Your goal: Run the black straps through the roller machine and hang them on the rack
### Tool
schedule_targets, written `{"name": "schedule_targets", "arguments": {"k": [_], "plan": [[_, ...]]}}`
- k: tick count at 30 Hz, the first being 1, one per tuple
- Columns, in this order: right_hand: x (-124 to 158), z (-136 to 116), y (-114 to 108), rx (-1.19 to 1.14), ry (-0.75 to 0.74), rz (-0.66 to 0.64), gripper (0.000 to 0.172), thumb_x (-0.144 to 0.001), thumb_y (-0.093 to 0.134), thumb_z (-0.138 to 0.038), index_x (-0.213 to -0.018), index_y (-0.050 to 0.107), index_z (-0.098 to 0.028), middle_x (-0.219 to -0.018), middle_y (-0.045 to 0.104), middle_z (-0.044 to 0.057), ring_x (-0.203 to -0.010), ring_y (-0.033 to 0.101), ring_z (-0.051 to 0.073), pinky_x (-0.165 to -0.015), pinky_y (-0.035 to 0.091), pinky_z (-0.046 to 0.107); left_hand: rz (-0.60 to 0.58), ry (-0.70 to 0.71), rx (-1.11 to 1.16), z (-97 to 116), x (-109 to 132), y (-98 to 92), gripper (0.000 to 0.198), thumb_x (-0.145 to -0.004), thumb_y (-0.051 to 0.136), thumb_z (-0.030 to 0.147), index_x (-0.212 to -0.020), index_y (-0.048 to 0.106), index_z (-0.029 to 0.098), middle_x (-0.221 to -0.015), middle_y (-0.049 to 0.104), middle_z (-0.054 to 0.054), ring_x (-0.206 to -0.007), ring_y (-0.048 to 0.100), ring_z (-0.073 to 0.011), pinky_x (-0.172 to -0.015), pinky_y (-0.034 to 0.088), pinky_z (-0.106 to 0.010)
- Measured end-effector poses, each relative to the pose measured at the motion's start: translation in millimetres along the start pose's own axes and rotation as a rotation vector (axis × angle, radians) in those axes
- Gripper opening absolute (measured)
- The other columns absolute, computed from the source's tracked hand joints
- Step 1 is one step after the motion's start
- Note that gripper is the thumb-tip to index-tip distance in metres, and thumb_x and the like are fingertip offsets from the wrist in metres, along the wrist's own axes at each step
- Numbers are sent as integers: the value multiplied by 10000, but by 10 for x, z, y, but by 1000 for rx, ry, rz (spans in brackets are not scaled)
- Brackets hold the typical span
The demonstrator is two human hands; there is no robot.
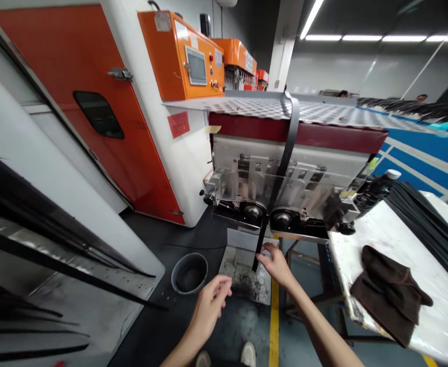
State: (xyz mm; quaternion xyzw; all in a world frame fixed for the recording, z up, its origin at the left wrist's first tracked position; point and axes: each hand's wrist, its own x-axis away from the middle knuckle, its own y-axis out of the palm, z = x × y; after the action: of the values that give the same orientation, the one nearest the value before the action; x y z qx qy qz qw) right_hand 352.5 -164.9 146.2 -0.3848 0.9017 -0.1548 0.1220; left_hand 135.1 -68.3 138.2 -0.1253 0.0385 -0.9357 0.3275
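Observation:
A long black strip [290, 137] hangs over the front edge of the machine. It runs down between two dark wheels, and its lower tail ends above the floor. My right hand [275, 262] is at that tail, with thumb and fingertips closed at its edge; the exact contact is hard to see. My left hand [210, 300] is lower and to the left, apart from the strip. Its fingers are curled together, and nothing shows in them. The left wheel [253, 212] and the right wheel [283, 219] sit under clear guards on the machine front [331, 160].
A grey bucket [176, 278] stands on the floor at left. Brown cloth [387, 290] lies on the white table [434, 326] at right, beside a dark bottle [380, 188]. An orange control box [166, 56] stands behind. Black strips [67, 265] hang at far left.

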Motion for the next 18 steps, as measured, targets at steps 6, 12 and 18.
{"name": "schedule_targets", "arguments": {"k": [6, 12, 18], "plan": [[391, 62, 108, -205, 235, -206, 224, -687, 613, -359, -582, 505, -192, -555, 473, -46, -576, 433, 123, -589, 322, 238, -200, -279, 207, -59, -207, 314, 316, -725, 624, 389, -971, 641, 190, -1021, 650, -57, -998, 581, -207, -786, 448, -288], [556, 203, 215, -335, 363, -199, 229, -644, 641, -348, -562, 491, -195, -542, 489, -49, -585, 455, 120, -597, 333, 232, -161, -290, 218, -162, -263, 575, 196, -652, 622, 333, -773, 623, 179, -841, 605, -24, -944, 548, -204, -776, 417, -294], [675, 394, 345, -381, 459, -159, 253, -639, 633, -434, -626, 580, -187, -649, 606, 7, -699, 576, 172, -639, 417, 257, -128, -274, 163, -299, -291, 610, 280, -561, 610, 443, -654, 573, 181, -682, 546, 7, -785, 530, -192, -725, 395, -300]]}}
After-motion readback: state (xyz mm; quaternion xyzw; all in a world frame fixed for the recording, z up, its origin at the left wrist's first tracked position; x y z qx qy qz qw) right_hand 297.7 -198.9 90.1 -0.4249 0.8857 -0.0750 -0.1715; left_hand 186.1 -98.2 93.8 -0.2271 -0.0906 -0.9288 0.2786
